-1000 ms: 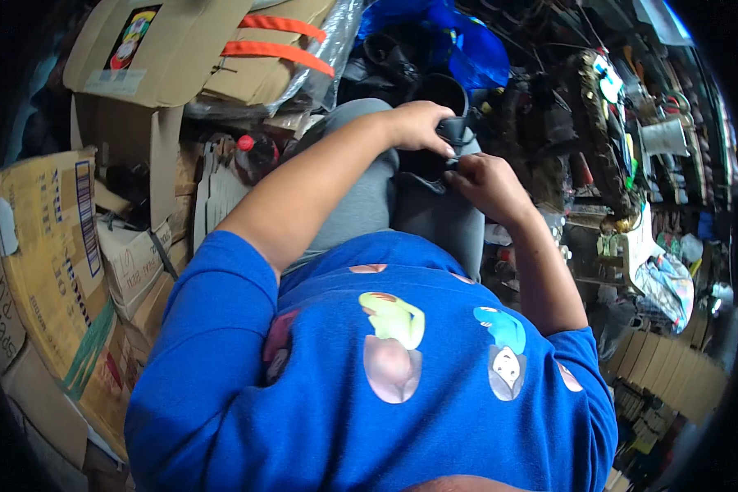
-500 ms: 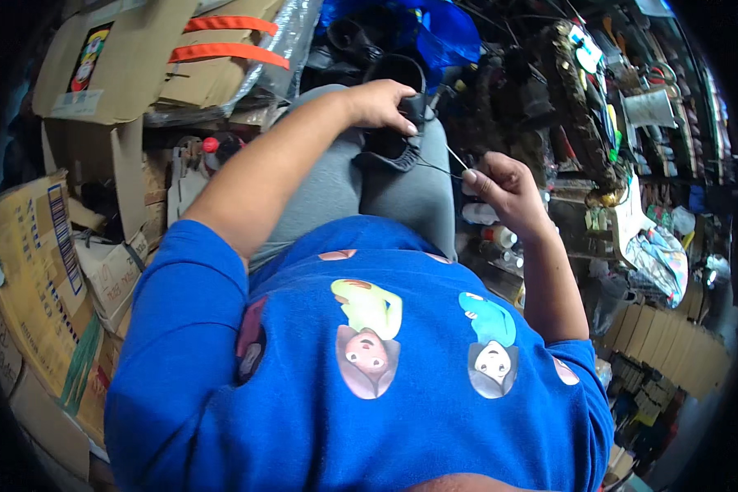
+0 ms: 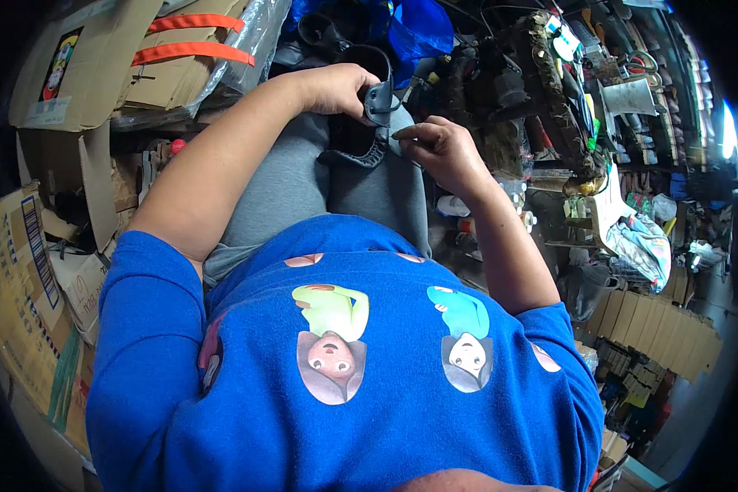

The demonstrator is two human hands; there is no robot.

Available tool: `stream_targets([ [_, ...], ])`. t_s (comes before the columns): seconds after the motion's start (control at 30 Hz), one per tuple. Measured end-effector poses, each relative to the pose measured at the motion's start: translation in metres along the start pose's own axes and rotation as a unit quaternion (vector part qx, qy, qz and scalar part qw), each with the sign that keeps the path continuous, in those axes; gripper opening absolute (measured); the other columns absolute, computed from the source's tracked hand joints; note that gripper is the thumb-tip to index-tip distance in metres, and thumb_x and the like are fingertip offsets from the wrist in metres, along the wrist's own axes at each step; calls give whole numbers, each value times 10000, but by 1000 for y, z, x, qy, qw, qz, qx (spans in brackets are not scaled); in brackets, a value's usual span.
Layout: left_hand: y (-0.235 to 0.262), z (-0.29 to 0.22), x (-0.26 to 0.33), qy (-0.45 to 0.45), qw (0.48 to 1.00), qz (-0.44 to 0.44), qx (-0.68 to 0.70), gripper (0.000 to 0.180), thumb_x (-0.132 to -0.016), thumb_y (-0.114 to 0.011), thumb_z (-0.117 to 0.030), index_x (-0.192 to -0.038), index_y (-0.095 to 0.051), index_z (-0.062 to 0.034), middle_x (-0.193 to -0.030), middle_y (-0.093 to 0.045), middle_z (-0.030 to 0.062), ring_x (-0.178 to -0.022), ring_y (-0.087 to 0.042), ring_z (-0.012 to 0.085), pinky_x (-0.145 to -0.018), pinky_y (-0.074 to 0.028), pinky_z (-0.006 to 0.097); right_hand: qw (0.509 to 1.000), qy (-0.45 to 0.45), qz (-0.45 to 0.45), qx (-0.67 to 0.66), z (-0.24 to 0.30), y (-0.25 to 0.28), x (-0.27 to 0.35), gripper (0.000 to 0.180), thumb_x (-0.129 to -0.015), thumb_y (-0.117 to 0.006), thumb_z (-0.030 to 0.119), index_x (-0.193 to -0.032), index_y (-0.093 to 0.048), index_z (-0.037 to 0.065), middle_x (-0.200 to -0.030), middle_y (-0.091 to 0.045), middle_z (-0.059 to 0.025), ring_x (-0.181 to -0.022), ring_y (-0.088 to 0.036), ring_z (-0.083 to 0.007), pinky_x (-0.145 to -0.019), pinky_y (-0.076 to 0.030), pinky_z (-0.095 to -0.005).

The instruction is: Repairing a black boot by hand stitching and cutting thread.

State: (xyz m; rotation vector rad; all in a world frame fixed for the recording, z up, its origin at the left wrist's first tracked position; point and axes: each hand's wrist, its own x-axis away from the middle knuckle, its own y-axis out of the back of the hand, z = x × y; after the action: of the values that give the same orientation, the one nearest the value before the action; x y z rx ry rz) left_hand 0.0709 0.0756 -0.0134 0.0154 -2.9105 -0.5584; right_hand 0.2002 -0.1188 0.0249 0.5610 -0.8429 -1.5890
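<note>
A black shoe (image 3: 380, 102) rests across my grey-trousered lap, its dark opening facing up and a row of stitches or ridges along its near rim. My left hand (image 3: 340, 88) is closed on the shoe's upper part, with the thumb over the edge and the other fingers partly hidden. Just right of the shoe, my right hand (image 3: 447, 156) has thumb and forefinger pinched together, their tips almost at its side. Whatever lies between those fingertips is too small to make out.
Other dark shoes (image 3: 324, 34) and a blue plastic bag (image 3: 420, 31) lie beyond my knees. Cardboard boxes (image 3: 82, 66) crowd the left side. On the right stand a cluttered bench (image 3: 562, 98), a white cup-like container (image 3: 629, 100) and several bottles (image 3: 451, 205).
My right hand has moved in from the right, up close to the shoe. The pale strand and dark thread stretched between them no longer show. The whole view has shifted slightly.
</note>
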Motion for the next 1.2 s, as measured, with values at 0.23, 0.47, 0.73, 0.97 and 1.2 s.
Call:
stream_targets([
  [0.23, -3, 5, -2, 1, 998, -3, 59, 204, -704, -716, -38, -905, -687, -17, -847, -684, 10, -779, -580, 84, -809, -454, 264, 997, 16, 10, 70, 10, 4, -6, 165, -760, -648, 142, -899, -714, 80, -789, -618, -142, -761, -626, -290, -707, -502, -372],
  [0.47, -4, 11, -6, 6, 998, -6, 66, 212, -700, -718, -38, -909, -690, -18, -857, -689, 13, -801, -587, 86, -829, -442, 255, 990, 48, -1, 134, 18, -2, -10, 156, -755, -642, 161, -872, -706, 80, -780, -626, -154, -766, -629, -319, -722, -509, -391],
  [0.73, -2, 10, -4, -7, 998, 30, 63, 262, -710, -695, 1, -971, -677, -6, -918, -691, 26, -859, -604, 102, -868, -445, 272, 998, -33, 50, -11, -9, -2, -11, 155, -811, -683, 115, -957, -696, 67, -828, -553, -21, -800, -580, -115, -706, -459, -262],
  [0.97, -4, 10, -2, -31, 994, 31, 98, 274, -701, -694, 14, -973, -667, 8, -929, -689, 38, -861, -611, 116, -861, -455, 277, 960, -74, 145, -227, -34, 0, -22, 151, -862, -641, 113, -998, -686, 68, -915, -555, 14, -853, -527, -85, -781, -420, -251],
  [1.2, -3, 10, -1, -26, 994, 31, 100, 320, -700, -698, 18, -1018, -659, 15, -970, -688, 53, -907, -616, 129, -881, -452, 278, 950, -77, 154, -259, -41, -2, -27, 144, -862, -638, 98, -993, -691, 70, -944, -592, 1, -897, -544, -96, -817, -423, -249],
])
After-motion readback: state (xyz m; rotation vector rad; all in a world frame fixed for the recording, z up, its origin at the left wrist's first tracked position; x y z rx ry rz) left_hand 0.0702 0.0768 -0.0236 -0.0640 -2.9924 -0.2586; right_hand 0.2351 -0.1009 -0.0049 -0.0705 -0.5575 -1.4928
